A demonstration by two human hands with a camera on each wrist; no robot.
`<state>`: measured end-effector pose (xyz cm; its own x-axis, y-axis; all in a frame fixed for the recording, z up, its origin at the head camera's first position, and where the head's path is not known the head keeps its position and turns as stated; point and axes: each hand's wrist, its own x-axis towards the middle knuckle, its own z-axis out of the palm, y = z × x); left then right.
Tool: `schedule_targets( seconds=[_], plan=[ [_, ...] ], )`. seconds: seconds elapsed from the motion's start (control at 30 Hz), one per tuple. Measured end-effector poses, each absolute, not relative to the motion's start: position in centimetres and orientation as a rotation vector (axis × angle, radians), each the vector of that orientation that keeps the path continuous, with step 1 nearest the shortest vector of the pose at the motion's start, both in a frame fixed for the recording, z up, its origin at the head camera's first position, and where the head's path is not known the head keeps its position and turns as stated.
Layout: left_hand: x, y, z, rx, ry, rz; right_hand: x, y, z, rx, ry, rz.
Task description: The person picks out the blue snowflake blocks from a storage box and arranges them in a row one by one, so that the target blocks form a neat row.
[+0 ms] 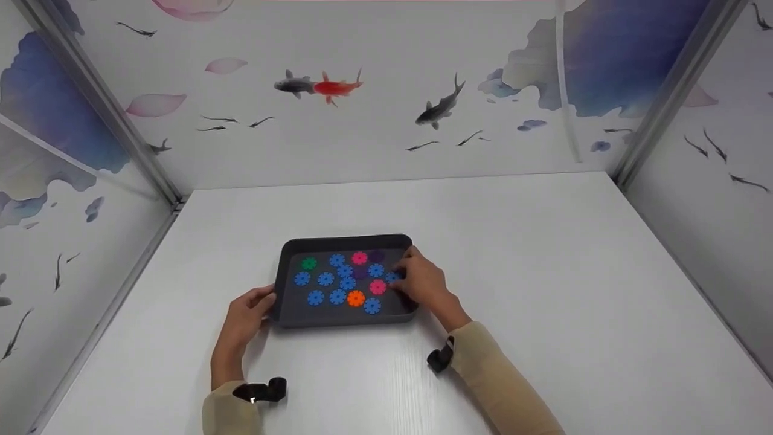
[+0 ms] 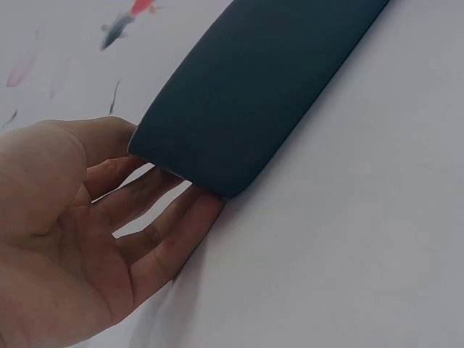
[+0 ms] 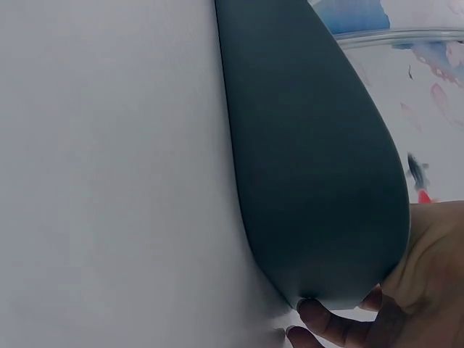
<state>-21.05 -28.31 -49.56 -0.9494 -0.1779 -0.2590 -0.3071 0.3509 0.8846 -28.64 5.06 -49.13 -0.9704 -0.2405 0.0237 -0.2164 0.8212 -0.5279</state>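
A dark grey rectangular tray (image 1: 347, 321) lies on the white table with flat, notched interlocking discs spread across its floor. Most are blue (image 1: 315, 297); others are a green disc (image 1: 309, 263), an orange disc (image 1: 356, 298), pink discs (image 1: 377, 287) and dark purple ones (image 1: 377, 256). My left hand (image 1: 246, 311) grips the tray's left end, thumb at the rim and fingers against the outer wall (image 2: 239, 94). At the right end, my right hand (image 1: 426, 281) holds the wall, with thumb and a finger reaching inside beside a blue disc. Other fingertips (image 3: 315, 312) touch the wall's outside.
The white table (image 1: 543, 272) extends around the tray. Printed panels with fish and petals, such as the back wall (image 1: 386, 133), enclose it at the back and both sides, with metal posts (image 1: 682, 90) at the corners. Each wrist carries a small black camera (image 1: 266, 390).
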Motion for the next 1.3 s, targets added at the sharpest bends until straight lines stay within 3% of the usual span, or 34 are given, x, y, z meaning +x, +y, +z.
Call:
schedule_targets(
  seconds=[0.67,1.3],
  plan=[
    [-20.87,-28.73,-49.85,-0.438,2.534,1.664,-28.71,4.77,-49.14,-0.295,2.913,-0.869],
    [-20.79,-28.79,-49.92,-0.428,2.504,1.691,-28.7,5.29,-49.48,-0.433,3.03,-0.931]
  ],
)
